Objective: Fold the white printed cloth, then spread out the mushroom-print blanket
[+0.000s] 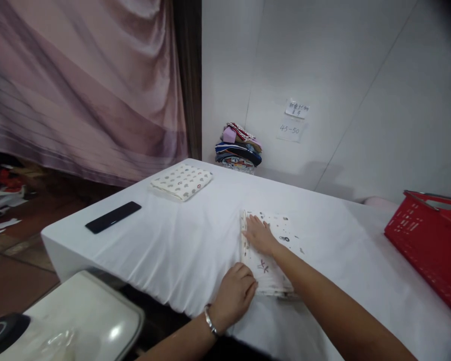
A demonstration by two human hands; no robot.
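Note:
A folded white cloth [276, 255] with small dark and reddish prints lies on the white-covered table in front of me. My right hand [262, 234] rests flat on its upper left part, fingers stretched and a little apart. At the near left corner of the cloth, my left hand [235, 290] has its fingers curled and closed on the edge; the fingertips are partly hidden. A silver bracelet [210, 320] circles the left wrist. Farther back on the table sits another folded white cloth [183, 181] with grey and red prints, apart from both hands.
A black flat object [113, 216] lies at the left of the white table [180, 240]. At the right edge stands a red plastic basket [428, 240]. Folded clothes [238, 145] are stacked by the wall. A white-topped object [86, 316] is at lower left, below a pink curtain [108, 90].

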